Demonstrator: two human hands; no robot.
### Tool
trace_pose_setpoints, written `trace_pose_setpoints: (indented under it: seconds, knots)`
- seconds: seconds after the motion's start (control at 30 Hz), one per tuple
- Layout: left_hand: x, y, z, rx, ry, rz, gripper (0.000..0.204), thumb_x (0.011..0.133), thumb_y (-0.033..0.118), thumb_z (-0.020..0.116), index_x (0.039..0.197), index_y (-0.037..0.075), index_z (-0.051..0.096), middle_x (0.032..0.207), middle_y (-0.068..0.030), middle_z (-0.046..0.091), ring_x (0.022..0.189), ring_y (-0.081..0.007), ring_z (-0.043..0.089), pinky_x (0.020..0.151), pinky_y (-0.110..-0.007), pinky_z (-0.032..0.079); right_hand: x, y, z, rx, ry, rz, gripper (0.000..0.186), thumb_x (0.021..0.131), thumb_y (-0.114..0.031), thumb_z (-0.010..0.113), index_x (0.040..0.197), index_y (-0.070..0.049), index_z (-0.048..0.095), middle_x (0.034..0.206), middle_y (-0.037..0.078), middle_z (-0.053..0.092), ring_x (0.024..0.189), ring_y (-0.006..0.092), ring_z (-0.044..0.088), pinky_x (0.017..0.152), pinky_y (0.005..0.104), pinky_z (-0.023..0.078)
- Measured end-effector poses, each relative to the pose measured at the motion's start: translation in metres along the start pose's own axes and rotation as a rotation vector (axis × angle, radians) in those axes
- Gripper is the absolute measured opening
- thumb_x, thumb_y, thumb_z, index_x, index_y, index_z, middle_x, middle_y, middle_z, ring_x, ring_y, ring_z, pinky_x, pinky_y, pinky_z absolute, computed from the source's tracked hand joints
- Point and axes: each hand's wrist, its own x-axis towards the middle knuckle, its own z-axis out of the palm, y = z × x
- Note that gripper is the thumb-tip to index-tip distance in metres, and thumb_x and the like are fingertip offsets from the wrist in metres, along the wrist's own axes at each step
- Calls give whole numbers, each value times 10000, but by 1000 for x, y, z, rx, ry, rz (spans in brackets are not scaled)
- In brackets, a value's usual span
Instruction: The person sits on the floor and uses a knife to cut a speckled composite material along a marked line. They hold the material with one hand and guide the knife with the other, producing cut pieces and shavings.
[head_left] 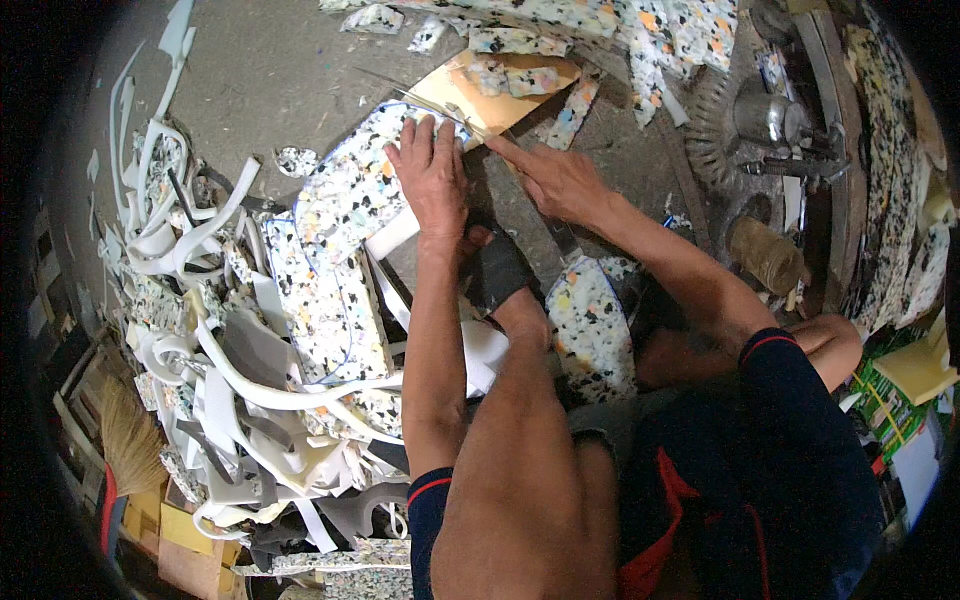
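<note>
My left hand (432,178) lies with fingers stretched out, pressing on a speckled foam slab (350,160) that has a blue line drawn along its edge. My right hand (562,183) is closed around what looks like a long thin knife (425,102), its index finger stretched forward. The blade runs along the slab's far edge, just beyond my left fingertips. Its handle is mostly hidden by the hand. Under the far end of the slab lies a tan board (520,105) with a foam scrap on it. My foot in a dark sandal (500,265) stands close to the left wrist.
A heap of white and grey foam offcuts (250,400) fills the left side. Another speckled foam piece (592,325) lies between my legs. Large foam sheets (600,20) are at the far side. A metal motor-like part (765,120) sits to the right, and a straw broom (130,440) at far left.
</note>
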Motion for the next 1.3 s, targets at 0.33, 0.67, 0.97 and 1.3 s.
trace_pose_setpoints:
  seconds: [0.33,0.67,0.97,1.3]
  knots:
    - [45,-38,-46,285,12,-58,821,789,621,763,1384,81,591,1369,-256,570,1335,-426,484,1125,-598,316,-108,45,18,315,41,25,697,945,-54,523,1591,-197,306,1304,254,611,1135,417,638,949,524,520]
    - [22,-24,-58,433,-263,-569,712,908,666,584,1127,-7,668,1151,-276,656,1106,-458,606,928,-544,473,-91,23,-5,178,149,23,747,915,-20,558,1594,-210,311,1016,231,627,911,425,651,782,490,550]
    - [15,2,-17,-10,10,160,229,843,128,767,1069,97,738,1068,-58,693,1016,-298,629,863,-430,490,-120,-9,21,142,111,147,809,878,-36,604,1608,-207,301,1041,202,589,784,388,647,644,472,540]
    - [8,-5,-4,-46,73,127,215,841,127,773,1055,112,758,1092,-37,724,1081,-287,640,903,-410,493,-142,-38,44,148,82,165,782,864,-30,598,1593,-157,345,976,178,547,696,340,605,588,441,525]
